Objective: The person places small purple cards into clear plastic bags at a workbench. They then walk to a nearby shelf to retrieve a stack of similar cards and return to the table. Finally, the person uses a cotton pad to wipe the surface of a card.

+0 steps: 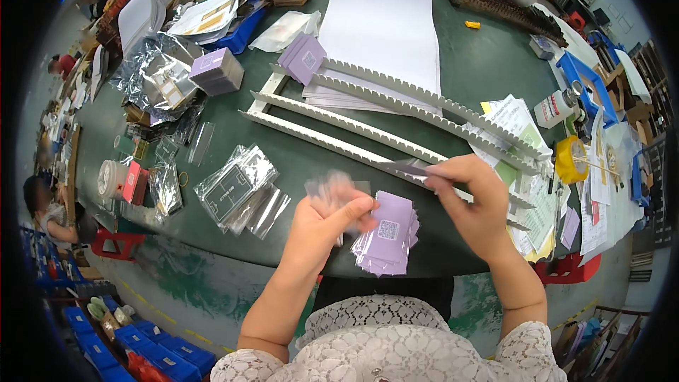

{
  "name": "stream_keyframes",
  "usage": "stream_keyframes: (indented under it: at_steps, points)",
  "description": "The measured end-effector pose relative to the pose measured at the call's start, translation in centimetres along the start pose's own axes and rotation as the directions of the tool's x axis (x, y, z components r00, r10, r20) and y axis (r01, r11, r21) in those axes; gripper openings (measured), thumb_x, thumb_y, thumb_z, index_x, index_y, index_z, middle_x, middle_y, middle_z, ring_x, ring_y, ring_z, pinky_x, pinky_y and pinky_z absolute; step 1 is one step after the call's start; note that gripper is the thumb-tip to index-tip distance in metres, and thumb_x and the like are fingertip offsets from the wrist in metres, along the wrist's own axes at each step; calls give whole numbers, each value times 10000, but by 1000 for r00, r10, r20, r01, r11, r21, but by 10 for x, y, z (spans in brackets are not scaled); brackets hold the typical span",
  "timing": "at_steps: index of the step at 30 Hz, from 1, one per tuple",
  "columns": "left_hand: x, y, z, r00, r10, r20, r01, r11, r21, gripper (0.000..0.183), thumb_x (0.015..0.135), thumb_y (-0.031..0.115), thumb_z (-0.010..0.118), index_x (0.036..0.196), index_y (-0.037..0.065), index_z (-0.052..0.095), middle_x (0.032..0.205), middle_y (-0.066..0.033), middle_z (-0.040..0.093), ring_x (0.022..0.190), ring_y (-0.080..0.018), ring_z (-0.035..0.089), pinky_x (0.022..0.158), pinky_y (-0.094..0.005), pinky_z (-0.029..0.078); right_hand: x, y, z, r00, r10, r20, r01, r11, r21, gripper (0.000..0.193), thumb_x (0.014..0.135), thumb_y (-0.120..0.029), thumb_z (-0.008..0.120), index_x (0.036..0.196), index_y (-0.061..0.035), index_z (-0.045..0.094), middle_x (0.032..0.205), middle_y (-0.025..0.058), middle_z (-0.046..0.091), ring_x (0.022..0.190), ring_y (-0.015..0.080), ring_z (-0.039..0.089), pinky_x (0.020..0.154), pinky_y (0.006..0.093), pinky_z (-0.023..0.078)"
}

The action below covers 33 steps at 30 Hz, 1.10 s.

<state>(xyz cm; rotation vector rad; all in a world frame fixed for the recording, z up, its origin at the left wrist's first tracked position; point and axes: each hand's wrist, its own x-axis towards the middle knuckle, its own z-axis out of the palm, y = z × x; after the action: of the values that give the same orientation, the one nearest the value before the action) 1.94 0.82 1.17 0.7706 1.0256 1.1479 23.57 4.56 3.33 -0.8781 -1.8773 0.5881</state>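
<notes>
My left hand, its fingers smeared by motion, pinches a clear plastic sleeve left of the purple cards. Held between thumb and fingers of my right hand is a thin card, seen nearly edge-on over the slotted rack. Between the hands, by the table's near edge, lies a loose pile of purple cards in clear sleeves, the top one bearing a square code. Further left rests a stack of clear sleeves with a dark printed card on top.
Two pairs of long notched white rails cross the green table diagonally; purple cards stand at their far left end. A purple card stack, white paper sheets, yellow tape and a bottle surround them.
</notes>
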Motion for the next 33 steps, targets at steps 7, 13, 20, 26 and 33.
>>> stream_keyframes:
  at_steps: [7,13,20,26,33]
  points:
    - [-1,-6,1,982,-72,173,56,994,93,150,762,81,772,820,-33,695,817,-95,685,750,-144,640,698,-261,492,-1,-25,-7,910,400,107,-383,715,585,137,896,15,602,1016,17,535,922,89,644,830,145,668,656,233,517]
    - [-4,1,-1,951,-195,238,181,980,78,234,762,142,782,875,-39,686,831,-116,688,780,-166,661,689,-273,511,2,-22,-2,900,380,212,-434,758,487,165,895,-2,610,1039,23,532,903,70,629,797,129,651,682,230,509]
    - [-4,7,-5,956,-226,190,227,974,12,389,846,213,704,1097,-66,603,975,-158,677,857,-215,686,732,-301,539,8,-19,2,751,548,368,-659,598,456,236,915,-50,596,1129,31,537,887,44,619,746,91,616,649,218,487]
    - [-7,8,-6,942,-255,217,268,963,-29,375,859,201,686,1090,-82,601,994,-175,669,867,-230,685,754,-313,547,14,-12,-3,719,529,452,-692,609,388,375,916,-51,592,1270,28,495,928,39,619,737,73,590,653,216,490]
    - [-6,3,-14,953,-256,162,264,964,-30,288,873,155,663,1033,-83,630,981,-158,671,888,-208,673,769,-289,540,8,-11,-2,737,477,479,-668,623,407,440,920,-26,574,1346,-7,466,952,26,605,748,64,560,681,214,493]
